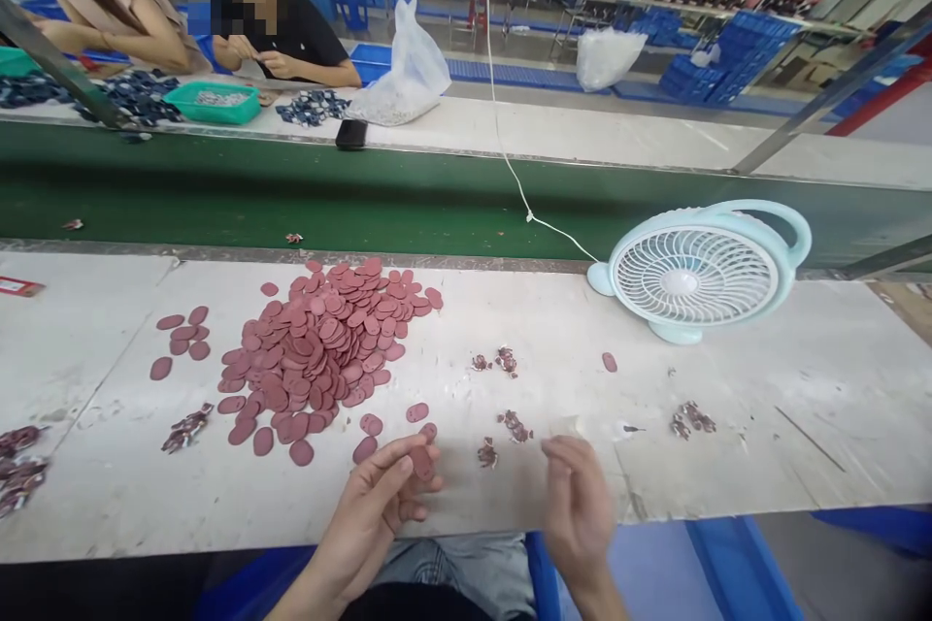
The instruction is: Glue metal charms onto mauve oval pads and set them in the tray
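Note:
A reddish oval piece is pinched between the thumb and fingers of my left hand, over the table's near edge. My right hand is to the right of it, blurred, with its fingers bent; whether anything is in it cannot be made out. A large heap of similar ovals lies on the white table ahead and to the left. Several loose ovals lie between the heap and my left hand. Small clusters of brownish-red bits rest between and beyond my hands.
A light blue fan stands at the right rear, its white cord running up. More brownish clusters lie at the left. Beyond a green strip, two people sit at another table with a green tray and a plastic bag.

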